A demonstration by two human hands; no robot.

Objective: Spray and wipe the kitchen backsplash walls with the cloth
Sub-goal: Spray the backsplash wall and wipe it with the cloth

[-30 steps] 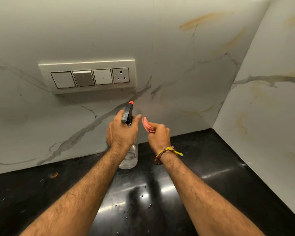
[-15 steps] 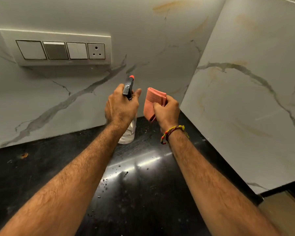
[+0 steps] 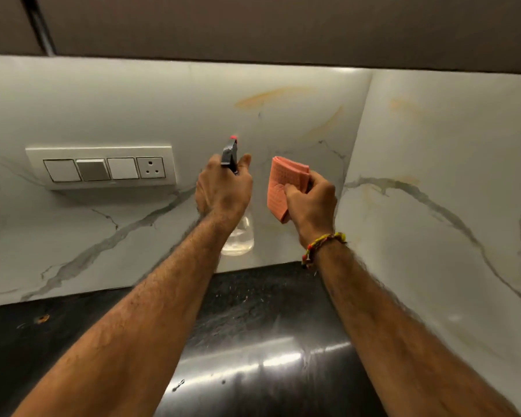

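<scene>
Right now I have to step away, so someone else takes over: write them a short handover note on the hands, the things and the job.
Left hand grips the spray bottle, nozzle aimed at the back wall.
Right hand holds the folded pink cloth, off the wall.
Done: nothing that shows; no wet patch or wiped streak visible.
Left: spray and wipe the back wall and the side wall, minding the switch panel.
</scene>
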